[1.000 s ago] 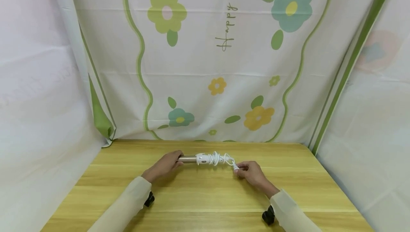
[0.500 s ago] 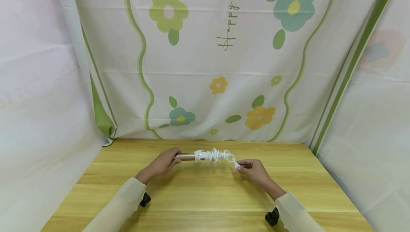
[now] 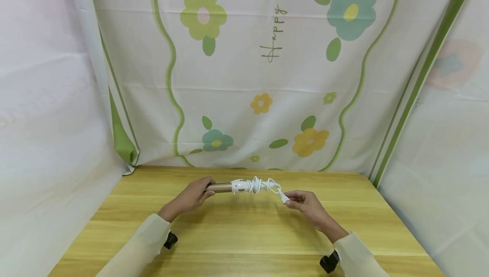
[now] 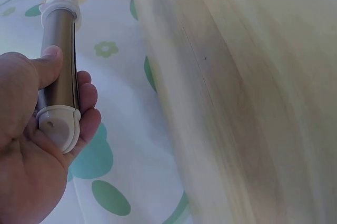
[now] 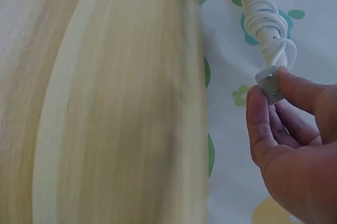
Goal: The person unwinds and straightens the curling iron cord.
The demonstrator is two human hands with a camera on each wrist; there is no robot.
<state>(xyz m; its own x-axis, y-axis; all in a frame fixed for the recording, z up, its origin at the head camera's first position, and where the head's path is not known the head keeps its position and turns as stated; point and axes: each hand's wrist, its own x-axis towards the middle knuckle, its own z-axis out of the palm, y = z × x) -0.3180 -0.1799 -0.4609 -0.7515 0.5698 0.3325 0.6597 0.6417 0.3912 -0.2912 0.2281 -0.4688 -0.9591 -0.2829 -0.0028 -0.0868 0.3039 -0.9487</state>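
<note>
A hair curling iron [image 3: 240, 186] with a gold barrel and a white handle is held level above the table. Its white cord [image 5: 263, 20] is wound round the handle. My left hand [image 3: 192, 195] grips the barrel [image 4: 59, 50] near its white-capped tip, thumb on one side and fingers round the other. At the handle's far end my right hand [image 3: 311, 210] pinches the white plug [image 5: 270, 84] between thumb and fingers. In the right wrist view the plug's prong face points toward the camera. A short run of cord links plug and handle.
The wooden table [image 3: 229, 243] spreads beneath both hands. A white cloth [image 3: 237, 64] with printed flowers hangs behind its back edge, and more cloth hangs at left and right. Each sleeve carries a black wrist camera [image 3: 329, 262].
Both hands have drawn slightly apart, the left with the curling iron shifting left and the right moving a little right and down. More of the plug shows past the right fingers.
</note>
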